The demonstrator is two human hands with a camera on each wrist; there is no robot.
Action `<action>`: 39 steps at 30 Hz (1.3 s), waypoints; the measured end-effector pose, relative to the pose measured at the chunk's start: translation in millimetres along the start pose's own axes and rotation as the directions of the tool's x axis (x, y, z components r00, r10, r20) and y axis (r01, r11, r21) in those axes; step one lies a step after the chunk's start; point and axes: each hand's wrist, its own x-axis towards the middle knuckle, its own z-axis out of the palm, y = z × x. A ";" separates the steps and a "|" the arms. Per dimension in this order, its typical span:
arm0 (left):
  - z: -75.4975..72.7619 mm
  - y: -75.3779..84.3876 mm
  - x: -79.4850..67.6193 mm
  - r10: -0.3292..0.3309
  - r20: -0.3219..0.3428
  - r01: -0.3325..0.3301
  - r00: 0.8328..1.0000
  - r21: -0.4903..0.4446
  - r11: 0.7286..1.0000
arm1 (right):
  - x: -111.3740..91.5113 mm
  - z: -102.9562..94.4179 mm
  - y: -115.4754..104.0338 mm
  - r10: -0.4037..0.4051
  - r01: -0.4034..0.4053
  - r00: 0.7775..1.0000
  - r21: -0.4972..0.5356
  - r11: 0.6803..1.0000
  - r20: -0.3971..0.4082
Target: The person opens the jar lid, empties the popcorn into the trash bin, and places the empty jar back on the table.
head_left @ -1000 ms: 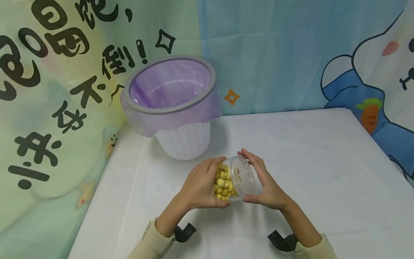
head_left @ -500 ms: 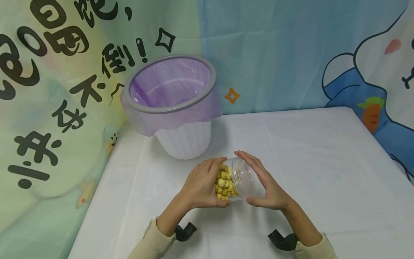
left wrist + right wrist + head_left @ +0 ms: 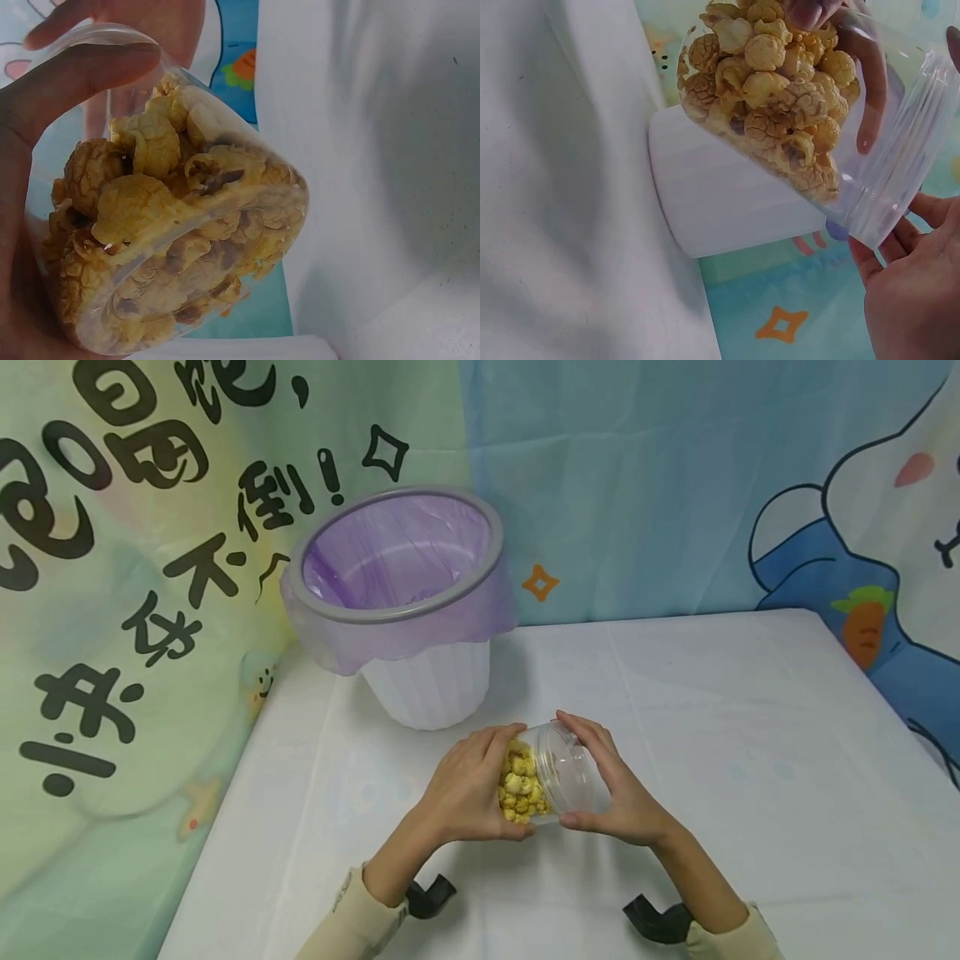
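A clear plastic jar [image 3: 851,176], partly filled with yellow popcorn [image 3: 519,785], lies tilted on its side above the table, its lidded end to the right. My left hand [image 3: 468,789] grips the jar's body, with fingers over the top and thumb below. On the transparent screw lid [image 3: 567,768], my right hand [image 3: 626,797] spreads thumb and fingers around the edge. The right wrist view shows right-hand fingertips [image 3: 866,262] touching the lid's rim. In the left wrist view the jar's round base [image 3: 202,277] faces the camera.
A white ribbed trash bin [image 3: 431,689] with a grey rim and purple liner [image 3: 405,552] stands at the back left. White cloth covers the table [image 3: 750,760]. Behind hangs a printed backdrop [image 3: 645,485]. Black curved mounts [image 3: 431,897] stick out at both wrists.
Half a second ago my right thumb and fingers shifted around the lid, the thumb slightly to the right. Now they are back around its edge. The left hand and jar body stay put.
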 end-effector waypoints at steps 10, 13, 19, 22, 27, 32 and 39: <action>0.8 0.8 -0.9 0.004 0.016 -0.004 1.000 -0.002 1.000 | 0.5 0.1 -1.3 -0.068 0.066 0.997 0.058 0.996 0.032; 0.5 0.9 -0.7 0.005 0.023 -0.005 1.000 0.002 1.000 | 0.9 0.2 -0.2 -0.099 0.096 0.994 0.078 0.992 0.037; 1.1 0.4 -1.9 -0.003 0.024 0.003 1.000 -0.005 1.000 | 3.3 -1.5 -0.8 -0.168 0.163 0.984 0.079 0.984 0.064; 1.6 -0.1 -2.6 -0.013 0.028 0.013 1.000 -0.011 1.000 | 2.1 -2.8 -0.4 -0.122 0.120 0.991 0.043 0.992 0.061; 2.3 -1.1 -2.6 -0.012 0.028 0.012 1.000 -0.004 1.000 | -0.3 -1.7 -2.8 0.024 -0.023 0.999 -0.025 0.999 0.043; 3.4 -1.6 -2.0 0.003 0.027 -0.004 1.000 0.010 1.000 | 0.0 -1.4 -3.8 0.000 0.001 1.000 -0.015 1.000 0.031; 4.2 -1.4 -1.5 0.001 0.045 -0.001 0.999 0.000 1.000 | 2.0 -2.9 2.3 -0.169 0.167 0.984 0.037 0.985 0.055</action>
